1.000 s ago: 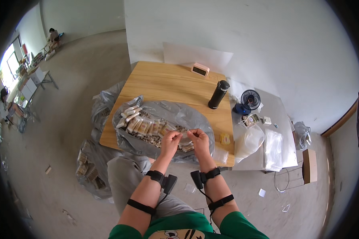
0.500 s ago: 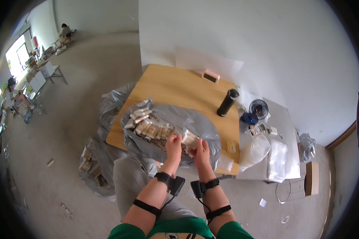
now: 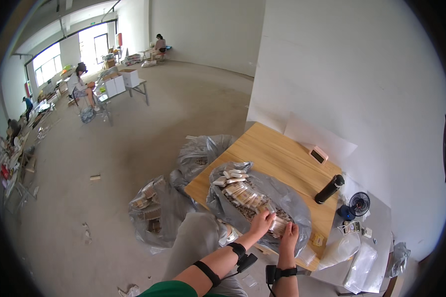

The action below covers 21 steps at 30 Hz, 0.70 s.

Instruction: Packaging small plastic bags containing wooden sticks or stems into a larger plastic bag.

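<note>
On the wooden table lies an open grey plastic bag [image 3: 292,198]. In it are several small clear packets [image 3: 243,193] with brown and white contents, and many loose small brown pieces [image 3: 243,211]. My left hand [image 3: 261,224] is closed, its fingertips pinching the left edge of a flat packet of thin pale sticks [image 3: 280,224]. My right hand [image 3: 289,238] is closed at the packet's right edge. The packet is held low over the bag, and the fingers partly cover it.
The wooden table [image 3: 262,148] bears a pink clock [image 3: 318,154] and a black bottle [image 3: 329,189]. A fan [image 3: 359,203] and clear plastic bags [image 3: 364,267] lie on a grey side table. Filled grey bags [image 3: 173,218] stand on the floor at left. People work farther off.
The view has swung left, showing more of the room. Both hands still grip the packet, which now shows its row of thin sticks more plainly.
</note>
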### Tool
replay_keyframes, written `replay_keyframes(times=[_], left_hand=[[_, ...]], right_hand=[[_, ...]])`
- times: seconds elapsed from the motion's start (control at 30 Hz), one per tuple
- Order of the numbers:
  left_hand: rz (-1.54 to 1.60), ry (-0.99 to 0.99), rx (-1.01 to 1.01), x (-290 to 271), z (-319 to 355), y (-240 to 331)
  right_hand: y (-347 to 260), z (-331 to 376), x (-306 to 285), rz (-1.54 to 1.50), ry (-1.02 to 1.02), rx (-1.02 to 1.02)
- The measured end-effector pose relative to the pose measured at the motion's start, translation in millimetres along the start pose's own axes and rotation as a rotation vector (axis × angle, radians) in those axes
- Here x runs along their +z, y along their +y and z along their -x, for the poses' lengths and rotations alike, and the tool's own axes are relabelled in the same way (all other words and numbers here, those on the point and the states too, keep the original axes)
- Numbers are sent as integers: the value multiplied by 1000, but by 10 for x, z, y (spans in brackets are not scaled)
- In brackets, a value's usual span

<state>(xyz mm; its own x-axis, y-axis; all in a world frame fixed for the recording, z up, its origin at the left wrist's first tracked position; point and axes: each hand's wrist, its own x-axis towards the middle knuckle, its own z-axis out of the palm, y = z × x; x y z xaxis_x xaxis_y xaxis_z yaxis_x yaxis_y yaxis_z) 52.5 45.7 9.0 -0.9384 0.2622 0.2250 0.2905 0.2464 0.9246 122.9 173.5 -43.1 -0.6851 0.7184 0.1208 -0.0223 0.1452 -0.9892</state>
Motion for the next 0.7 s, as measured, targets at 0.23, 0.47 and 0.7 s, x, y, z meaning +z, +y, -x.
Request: replay_keyframes(times=[0.23,0.47,0.7], left_hand=[[-23,149,10,-22,51,-38],[-165,44,71,24,13,-185],[-111,-125,46,-212,-44,-49]], right_hand=[[-273,94,163,-207,39,246],[-373,-1,101,-73,-214,223],[-607,-3,182,79,-339,240]])
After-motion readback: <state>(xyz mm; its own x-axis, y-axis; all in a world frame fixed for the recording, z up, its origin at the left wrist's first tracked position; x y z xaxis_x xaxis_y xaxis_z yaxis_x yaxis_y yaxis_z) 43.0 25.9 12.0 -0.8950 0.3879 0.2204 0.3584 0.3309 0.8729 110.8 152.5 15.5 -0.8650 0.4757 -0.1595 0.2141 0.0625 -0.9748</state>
